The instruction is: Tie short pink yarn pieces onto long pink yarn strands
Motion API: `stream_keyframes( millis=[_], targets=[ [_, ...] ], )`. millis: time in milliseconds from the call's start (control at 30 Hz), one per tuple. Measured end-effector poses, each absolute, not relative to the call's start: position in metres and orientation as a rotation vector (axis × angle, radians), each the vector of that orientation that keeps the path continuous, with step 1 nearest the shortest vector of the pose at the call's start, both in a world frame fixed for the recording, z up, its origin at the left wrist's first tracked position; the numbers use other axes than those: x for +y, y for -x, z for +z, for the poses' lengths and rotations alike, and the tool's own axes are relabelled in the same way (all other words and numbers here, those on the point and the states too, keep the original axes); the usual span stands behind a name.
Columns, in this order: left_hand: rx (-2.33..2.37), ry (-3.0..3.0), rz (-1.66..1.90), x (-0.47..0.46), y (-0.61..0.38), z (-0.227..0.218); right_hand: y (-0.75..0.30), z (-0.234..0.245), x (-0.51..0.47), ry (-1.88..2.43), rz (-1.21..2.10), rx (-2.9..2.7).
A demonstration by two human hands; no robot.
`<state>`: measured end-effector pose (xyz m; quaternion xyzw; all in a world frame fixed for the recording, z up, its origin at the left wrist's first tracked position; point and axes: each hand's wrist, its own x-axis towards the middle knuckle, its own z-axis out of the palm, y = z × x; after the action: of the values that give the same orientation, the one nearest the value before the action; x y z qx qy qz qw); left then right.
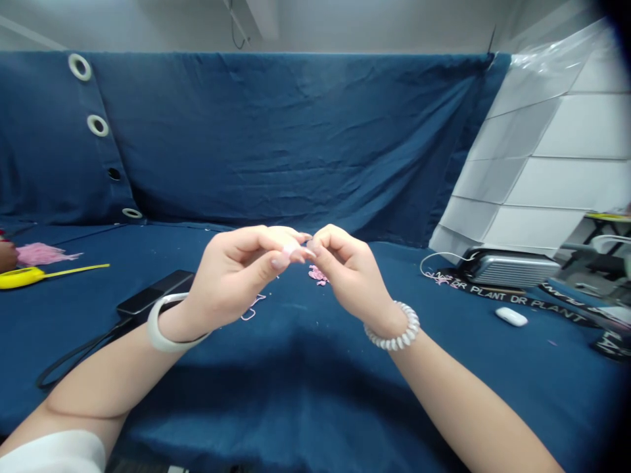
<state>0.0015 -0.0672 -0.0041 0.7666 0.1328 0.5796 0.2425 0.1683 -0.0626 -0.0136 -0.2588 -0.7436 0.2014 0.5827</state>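
Observation:
My left hand [235,277] and my right hand [349,277] meet above the middle of the blue cloth, fingertips almost touching. Thumb and fingers are pinched together on both. A small pale pink bit shows at the left fingertips, too small and blurred to name. Whatever the right fingertips hold is hidden. Behind the right hand lies a little heap of pink pieces [318,275], partly covered by it. A thin pink cord loop [252,309] rests on the cloth beside my left wrist.
Left on the cloth [305,407] are a black box with a cable [156,292], a yellow-handled tool [29,277] and pink strands [46,253] near another person's hand [6,255]. Right are a silver ribbed device [515,268], a white case [511,316] and a lettered strap [522,299].

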Motion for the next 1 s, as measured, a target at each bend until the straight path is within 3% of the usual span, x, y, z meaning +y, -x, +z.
stream_keyframes(
  millis=[300, 500, 667, 1000],
  targets=[
    [0.372, -2.161, 2.048, -0.061, -0.006, -0.007, -0.170, -0.014, -0.061, 0.633, 0.424, -1.714],
    [0.391, -1.799, 1.624, -0.060, -0.004, -0.004, -0.170, -0.011, -0.066, 0.577, 0.286, -1.686],
    [0.477, -1.623, 1.303, -0.062, -0.003, -0.001, -0.172, -0.007, -0.074, 0.493, -0.025, -1.673],
    [0.693, -1.728, 0.876, -0.070, -0.003, 0.013, -0.177, -0.010, -0.076, 0.394, -0.303, -1.886]
  ],
)
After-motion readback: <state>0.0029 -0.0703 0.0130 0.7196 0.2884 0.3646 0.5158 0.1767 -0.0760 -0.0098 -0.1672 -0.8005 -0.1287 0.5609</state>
